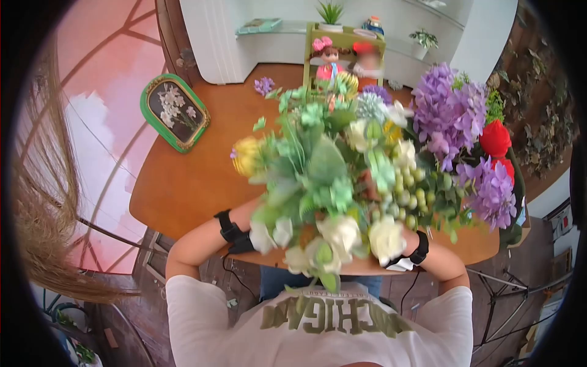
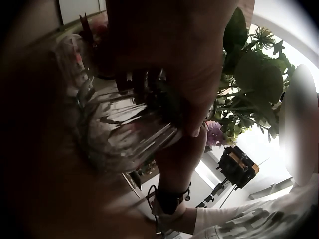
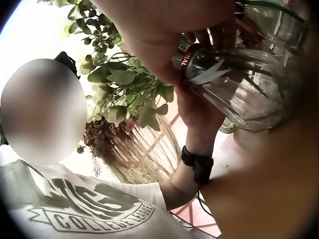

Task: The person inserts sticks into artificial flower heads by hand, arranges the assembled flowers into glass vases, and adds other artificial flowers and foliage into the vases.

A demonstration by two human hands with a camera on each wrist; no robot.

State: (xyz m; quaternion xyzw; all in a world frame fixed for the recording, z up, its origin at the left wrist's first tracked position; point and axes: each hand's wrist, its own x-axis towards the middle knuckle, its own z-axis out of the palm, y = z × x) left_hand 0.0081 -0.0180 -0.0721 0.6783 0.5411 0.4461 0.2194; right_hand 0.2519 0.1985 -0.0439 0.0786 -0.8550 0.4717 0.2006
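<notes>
A ribbed clear glass vase [image 2: 132, 144] [image 3: 254, 94] stands on the table, holding a mixed bouquet [image 1: 330, 183] of white roses, green leaves and yellow blooms. In the left wrist view my left hand [image 2: 169, 45] curls round the vase's neck from above. My right hand [image 3: 169, 30] bends its fingers round the neck in the right wrist view, beside a dark red lettered ribbon [image 3: 186, 62]. Below it my left hand reaches the neck from the other side. Flowers hide both hands in the head view, and the fingertips are mostly hidden.
Purple hydrangeas [image 1: 449, 113] and red roses [image 1: 495, 139] stand close at the right. A green oval frame [image 1: 177, 113] lies at the table's left. Behind the bouquet, a doll [image 1: 330, 64] sits by a green shelf [image 1: 310, 46]; a purple bloom [image 1: 264, 85] is nearby.
</notes>
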